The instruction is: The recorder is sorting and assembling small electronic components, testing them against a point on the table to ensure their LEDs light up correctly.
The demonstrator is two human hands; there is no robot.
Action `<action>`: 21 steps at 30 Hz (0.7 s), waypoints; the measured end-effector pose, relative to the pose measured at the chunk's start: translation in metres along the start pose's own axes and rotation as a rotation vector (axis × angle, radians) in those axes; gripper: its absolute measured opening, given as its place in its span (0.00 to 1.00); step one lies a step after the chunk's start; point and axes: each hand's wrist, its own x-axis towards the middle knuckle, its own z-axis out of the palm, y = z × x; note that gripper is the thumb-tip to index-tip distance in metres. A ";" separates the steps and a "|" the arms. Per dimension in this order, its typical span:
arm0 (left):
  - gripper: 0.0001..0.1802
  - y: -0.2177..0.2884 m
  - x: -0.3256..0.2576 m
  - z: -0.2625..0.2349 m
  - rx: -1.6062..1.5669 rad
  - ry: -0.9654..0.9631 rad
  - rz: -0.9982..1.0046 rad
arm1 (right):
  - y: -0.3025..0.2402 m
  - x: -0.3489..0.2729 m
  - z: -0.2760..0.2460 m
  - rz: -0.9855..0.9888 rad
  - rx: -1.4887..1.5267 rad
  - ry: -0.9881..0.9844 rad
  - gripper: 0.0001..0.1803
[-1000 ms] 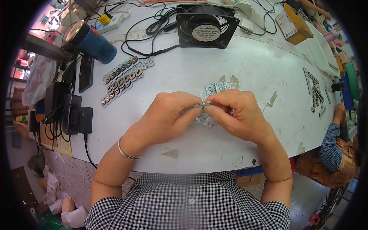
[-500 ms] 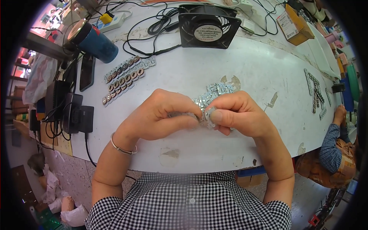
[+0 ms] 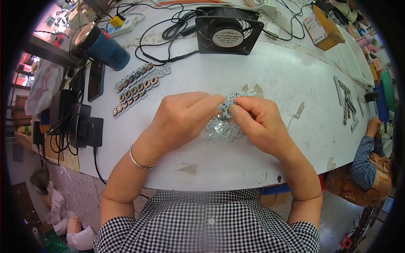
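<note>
"Circuit boards [image 3: 218, 126] are lying in a loose pile on the white table [image 3: 198, 168], on the wearer's side of the black fan [image 3: 228, 23]. How are the hands sitting around them?"

"Both are flanking the pile, closer to the wearer than the fan. The right hand [image 3: 261, 122] is coming in from the pile's right, and its thumb and forefinger are pressing together on one board's edge, at the part of the pile nearer the fan."

"And the left hand [image 3: 183, 116]?"

"It is arching over the pile's left side with its fingers held close together, the tips pointing toward the boards below the fan. Its own back is hiding the grip, so I cannot tell whether it is holding anything."

"Is any writing showing?"

"Yes, the fan is carrying a white oval label [image 3: 228, 38] with several lines of dark print and a reddish line. Right of the fan, an orange-yellow carton [image 3: 327, 36] is bearing a pale printed panel, its text too small for reading. Left of the fan, a blue tumbler [image 3: 107, 50] is leaning, and toward the wearer from it, rows of disc-topped boards [image 3: 140, 88] are lying side by side."
</note>
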 end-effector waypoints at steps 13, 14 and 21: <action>0.12 -0.004 0.002 0.003 0.083 0.049 0.118 | -0.002 0.001 0.004 -0.061 0.017 0.092 0.10; 0.12 -0.003 0.002 0.002 0.087 0.037 0.097 | 0.000 0.001 0.004 -0.084 -0.022 0.084 0.10; 0.14 0.004 0.006 0.010 0.010 0.220 0.028 | 0.000 0.001 0.006 -0.059 0.046 0.137 0.10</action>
